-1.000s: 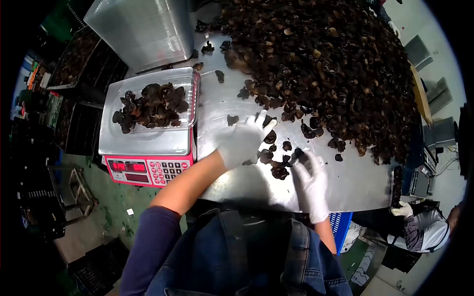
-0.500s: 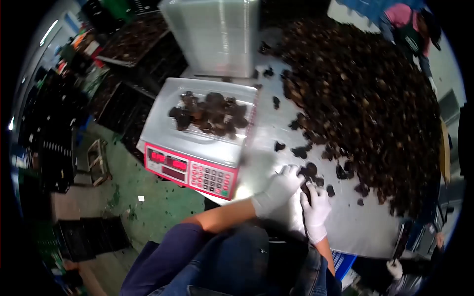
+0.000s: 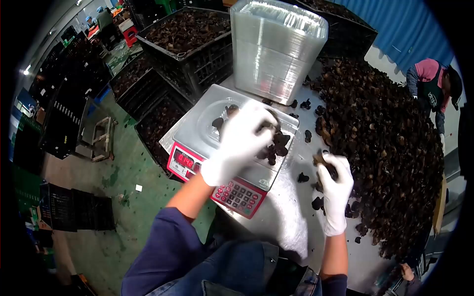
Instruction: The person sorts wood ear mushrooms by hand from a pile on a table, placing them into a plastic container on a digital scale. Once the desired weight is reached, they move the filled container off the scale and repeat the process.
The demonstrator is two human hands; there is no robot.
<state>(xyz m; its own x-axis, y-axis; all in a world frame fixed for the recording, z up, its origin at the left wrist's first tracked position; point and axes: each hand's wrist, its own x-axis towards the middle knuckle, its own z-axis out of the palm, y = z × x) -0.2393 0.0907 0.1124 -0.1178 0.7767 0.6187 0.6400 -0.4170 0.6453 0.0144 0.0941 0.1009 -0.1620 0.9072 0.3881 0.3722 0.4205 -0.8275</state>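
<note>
My left hand (image 3: 244,140), in a white glove, is over a clear plastic tray (image 3: 284,165) on the silver and red digital scale (image 3: 202,106). Its fingers curl around a dark wood ear mushroom, partly hidden by the glove. More wood ear mushrooms (image 3: 272,154) lie in the tray, some covered by the hand. To the right, above the metal table (image 3: 294,197), my gloved right hand (image 3: 337,185) is closed on a brownish wood ear mushroom (image 3: 330,170) between thumb and fingers. Loose pieces lie near it, beside the large mushroom heap (image 3: 385,163).
A tall stack of clear plastic trays (image 3: 276,54) stands behind the scale. Black crates (image 3: 210,66) of mushrooms are at the back left, above a green floor (image 3: 148,217). A person in pink sleeves and a dark apron (image 3: 430,91) leans at the heap's far side.
My left hand has moved from the table up and left over the tray on the scale. My right hand has lifted away to the right with a mushroom. The view has shifted.
</note>
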